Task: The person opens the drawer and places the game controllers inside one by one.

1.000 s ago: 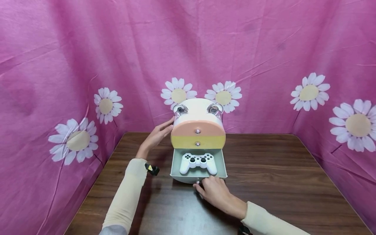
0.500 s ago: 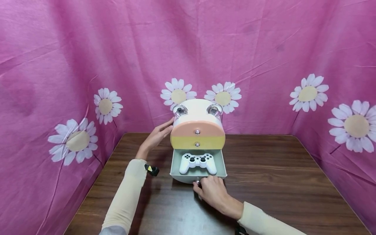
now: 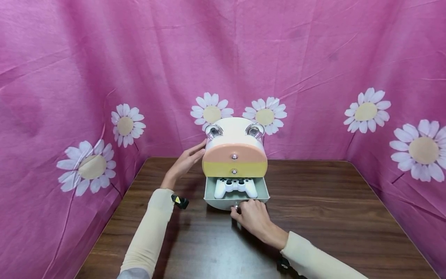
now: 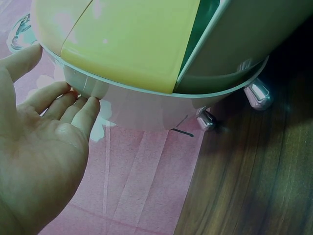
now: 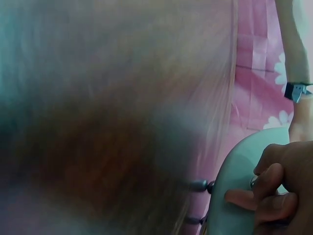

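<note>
A small drawer cabinet [image 3: 234,131] with a white body, an orange top drawer [image 3: 223,151] and a yellow middle drawer [image 3: 216,169] stands on the table. Its pale green bottom drawer [image 3: 217,204] is pulled partly out. Inside lies a white game controller [image 3: 235,187], its back edge under the yellow drawer. My right hand [image 3: 255,218] pinches the round silver knob of that drawer with curled fingers; the right wrist view shows the knob [image 5: 253,181] between them. My left hand [image 3: 186,164] rests against the cabinet's left side, fingers fairly straight, fingertips on the white shell [image 4: 142,110].
The dark wooden table [image 3: 320,201] extends on both sides of the cabinet. A pink cloth [image 3: 306,58] with daisies hangs behind and at the sides. Short silver feet [image 4: 257,95] carry the cabinet. Two shiny silver rings [image 3: 255,130] sit on its top front.
The green drawer has slid partway inward, taking the controller back with it. My right hand has moved forward with the knob. The left hand has stayed in place.
</note>
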